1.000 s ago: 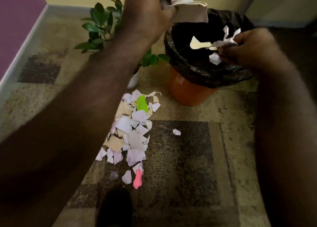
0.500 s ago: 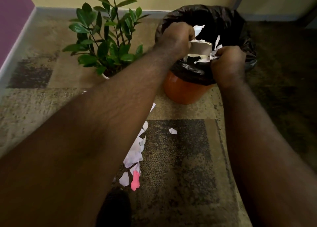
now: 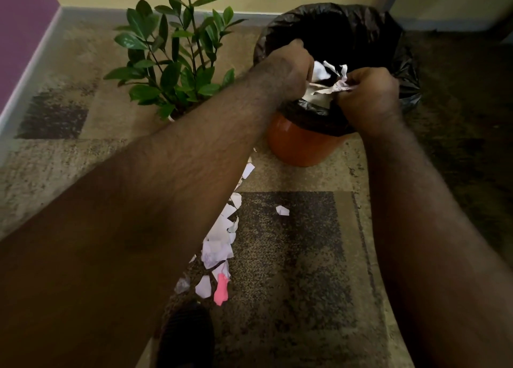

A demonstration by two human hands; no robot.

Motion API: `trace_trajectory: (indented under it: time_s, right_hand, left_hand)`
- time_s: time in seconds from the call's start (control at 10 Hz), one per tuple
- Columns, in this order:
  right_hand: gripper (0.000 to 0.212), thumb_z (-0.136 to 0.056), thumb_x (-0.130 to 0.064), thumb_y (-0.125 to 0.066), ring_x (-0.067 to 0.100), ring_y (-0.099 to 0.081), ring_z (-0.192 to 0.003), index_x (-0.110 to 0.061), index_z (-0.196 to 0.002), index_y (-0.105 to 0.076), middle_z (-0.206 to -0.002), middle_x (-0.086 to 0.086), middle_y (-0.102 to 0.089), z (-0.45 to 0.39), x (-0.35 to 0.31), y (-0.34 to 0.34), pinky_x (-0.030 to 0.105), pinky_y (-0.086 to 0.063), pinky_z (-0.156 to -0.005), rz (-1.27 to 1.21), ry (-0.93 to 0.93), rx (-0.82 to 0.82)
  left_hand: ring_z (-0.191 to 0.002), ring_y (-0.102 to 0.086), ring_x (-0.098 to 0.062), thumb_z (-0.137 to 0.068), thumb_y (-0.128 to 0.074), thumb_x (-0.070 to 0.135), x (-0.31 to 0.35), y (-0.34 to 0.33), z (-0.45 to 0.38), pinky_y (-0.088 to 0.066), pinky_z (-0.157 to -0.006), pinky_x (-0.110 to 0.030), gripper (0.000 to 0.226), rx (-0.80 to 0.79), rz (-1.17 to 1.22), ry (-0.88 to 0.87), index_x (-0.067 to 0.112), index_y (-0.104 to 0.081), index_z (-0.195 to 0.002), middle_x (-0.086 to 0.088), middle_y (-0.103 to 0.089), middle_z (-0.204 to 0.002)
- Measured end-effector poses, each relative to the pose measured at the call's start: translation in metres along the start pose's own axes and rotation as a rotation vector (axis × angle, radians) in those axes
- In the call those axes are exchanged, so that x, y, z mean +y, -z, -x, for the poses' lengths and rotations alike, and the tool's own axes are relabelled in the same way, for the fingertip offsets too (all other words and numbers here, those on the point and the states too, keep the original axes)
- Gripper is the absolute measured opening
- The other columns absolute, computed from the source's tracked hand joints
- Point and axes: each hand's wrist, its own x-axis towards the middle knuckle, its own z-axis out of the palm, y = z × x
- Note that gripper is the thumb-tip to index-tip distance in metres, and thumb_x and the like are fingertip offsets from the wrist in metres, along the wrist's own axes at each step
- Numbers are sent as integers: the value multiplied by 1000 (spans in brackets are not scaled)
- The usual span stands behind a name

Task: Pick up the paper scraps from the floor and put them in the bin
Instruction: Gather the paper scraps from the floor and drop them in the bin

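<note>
Fingers of left hand (image 3: 291, 67) and right hand (image 3: 369, 95) squeezed tight on paper scraps (image 3: 323, 81) over the bin (image 3: 299, 142); dropping step now, so next let go, then grab the near floor pile (image 3: 219, 245)

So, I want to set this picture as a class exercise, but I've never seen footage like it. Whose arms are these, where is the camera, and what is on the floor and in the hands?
There is no machine here. The camera sits on a person's head and looks forward and down, so the two bare arms are the wearer's own. The left hand and right hand are both closed on a bunch of white paper scraps, held over the mouth of an orange bin lined with a black bag. On the patterned carpet more scraps lie in a trail, partly hidden by the left arm, with one pink scrap and one lone white scrap. A potted plant stands left of the bin. The dark shape at the bottom is probably a shoe.
</note>
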Motion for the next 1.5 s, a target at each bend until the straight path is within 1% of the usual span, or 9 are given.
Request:
trace_trajectory:
  time_s: [0.3, 0.6, 0.8, 0.9, 1.0, 1.2, 1.3, 1.4, 1.5]
  right_hand:
    - [46, -86, -23, -68, 10, -62, -109, -22, -130, -59, -120, -1, -67, -2, -11, -1, 22, -50, -94, -21, 13, -76]
    - [26, -84, -11, -50, -2, -59, -90, -19, -98, -70, -100, -7, -66, 27, -41, -5, 11, -50, -81, -285, 519, 164]
    - [22, -79, -6, -51, 19, -61, -85, -14, -87, -69, -91, 5, -65, 79, -43, -81, 28, -47, -74, -229, 672, -192]
    - [31, -92, -18, -51, 26, -55, -114, -20, -122, -59, -124, 7, -55, 94, 16, -132, 34, -48, -92, 152, 342, -564]
    - [48, -93, -25, -52, 33, -46, -128, -22, -140, -43, -143, 11, -40, 102, 66, -148, 41, -43, -104, 301, 124, -784]
    - [58, -98, -40, -49, 37, -39, -135, -22, -150, -31, -152, 19, -31, 131, 130, -162, 41, -37, -109, 463, 59, -824]
    - [46, -99, -30, -48, 36, -45, -128, -17, -143, -42, -146, 18, -39, 141, 122, -175, 27, -44, -102, 513, 146, -821]
    - [37, -101, -16, -45, 36, -50, -121, -4, -135, -49, -137, 22, -49, 146, 110, -190, -3, -41, -67, 586, 262, -821]
    - [34, -100, -7, -43, 34, -50, -118, 4, -130, -52, -134, 23, -52, 167, 89, -203, -5, -27, -40, 329, 111, -848]
  left_hand:
    - [-107, -51, -19, -81, -52, 4, -7, 11, 23, -51, -90, -37, 25, 212, 277, -8, 21, -62, -96, -1, -49, -120]
    - [-104, -55, -12, -81, -48, 4, -54, 2, 83, -49, -77, -13, 24, 591, 469, 51, 16, -62, -97, -2, -55, -115]
    - [-97, -56, -21, -79, -49, 7, -102, -79, 181, -55, -75, -42, 26, 370, 354, 360, 21, -58, -99, -2, -55, -110]
    - [-98, -55, -15, -82, -55, 15, -100, -138, 261, -55, -71, -36, 34, 95, 352, 385, 35, -51, -108, 9, -51, -115]
    - [-94, -54, -7, -84, -57, 27, -94, -166, 308, -52, -67, -22, 39, -115, 311, 321, 42, -44, -118, 13, -47, -122]
    - [-117, -59, -24, -73, -70, 54, -76, -190, 356, -56, -83, -35, 55, -377, 111, 12, 35, -60, -124, -5, -57, -134]
    - [-132, -48, -22, -87, -58, 49, -65, -202, 355, -49, -95, -41, 55, -489, 124, 195, 32, -46, -138, -5, -40, -150]
    - [-143, -27, -19, -100, -29, 45, -65, -221, 364, -41, -103, -42, 51, -584, 59, 139, 33, -19, -149, 1, -12, -161]
    - [-141, -29, -14, -101, -24, 40, -75, -232, 369, -45, -98, -33, 47, -549, 62, 78, 30, -27, -147, 4, -11, -160]
